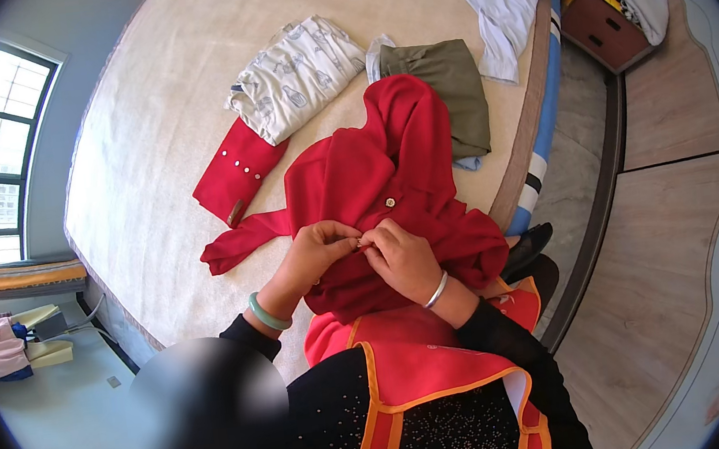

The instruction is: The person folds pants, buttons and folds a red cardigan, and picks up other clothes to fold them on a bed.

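Note:
A red long-sleeved garment [340, 167] is spread over my lap and the bed edge, one sleeve stretching left. My left hand [319, 252] pinches the garment's front edge between thumb and forefinger, beside a small button [359, 242]. From the other side, my right hand [403, 256] grips the cloth at the same button, fingertips almost touching the left ones. Whether the button sits in a buttonhole is hidden by the fingers. Another gold-rimmed button [390, 202] shows just above my right hand. A green bangle [268, 311] circles my left wrist and a silver bracelet [436, 290] my right.
On the beige bed cover [150, 135] lie a folded red piece [237, 172] with snaps, a folded white printed garment [302, 71], folded olive trousers [442, 75] and a white garment [497, 2]. A brown storage box [607, 30] stands right, by a wooden wardrobe [644, 272].

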`<state>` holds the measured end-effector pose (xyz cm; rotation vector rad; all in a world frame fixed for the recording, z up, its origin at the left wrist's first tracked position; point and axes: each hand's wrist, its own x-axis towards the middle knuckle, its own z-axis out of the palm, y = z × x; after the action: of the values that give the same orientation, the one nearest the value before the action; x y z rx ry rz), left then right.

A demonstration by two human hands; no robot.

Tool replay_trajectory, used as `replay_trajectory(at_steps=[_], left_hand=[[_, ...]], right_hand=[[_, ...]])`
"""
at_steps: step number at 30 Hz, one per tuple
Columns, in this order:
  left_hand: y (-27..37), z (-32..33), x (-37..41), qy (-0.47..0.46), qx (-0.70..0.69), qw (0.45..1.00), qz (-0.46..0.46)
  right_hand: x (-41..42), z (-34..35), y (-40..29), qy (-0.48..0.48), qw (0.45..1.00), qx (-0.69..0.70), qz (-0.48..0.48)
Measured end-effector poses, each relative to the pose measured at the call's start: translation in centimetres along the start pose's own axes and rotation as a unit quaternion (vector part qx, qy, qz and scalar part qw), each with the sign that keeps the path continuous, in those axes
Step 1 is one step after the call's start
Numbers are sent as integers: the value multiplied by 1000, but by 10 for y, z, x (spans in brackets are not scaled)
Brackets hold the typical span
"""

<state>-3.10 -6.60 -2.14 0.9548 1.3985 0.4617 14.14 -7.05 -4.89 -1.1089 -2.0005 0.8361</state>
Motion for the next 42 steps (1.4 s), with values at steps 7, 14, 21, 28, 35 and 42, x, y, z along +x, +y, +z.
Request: replay_trajectory(at_steps=[7,14,21,28,35,42], left_hand=[[3,2,0,-16,-62,998,9],[-5,6,-1,-23,-63,998,21],[-22,16,0,19,-16,995,101],[-23,17,0,53,36,993,100],[-18,13,-1,55,123,983,128],[-21,15,1,14,84,990,112]], right_hand=[[0,-1,4,-22,1000,-12,8],[1,-2,12,-44,998,-51,5],[1,0,16,-76,994,-78,5],[-2,4,22,-55,994,-94,-34],[-2,7,24,-51,996,-70,-23],[-1,9,25,-55,998,-26,20]])
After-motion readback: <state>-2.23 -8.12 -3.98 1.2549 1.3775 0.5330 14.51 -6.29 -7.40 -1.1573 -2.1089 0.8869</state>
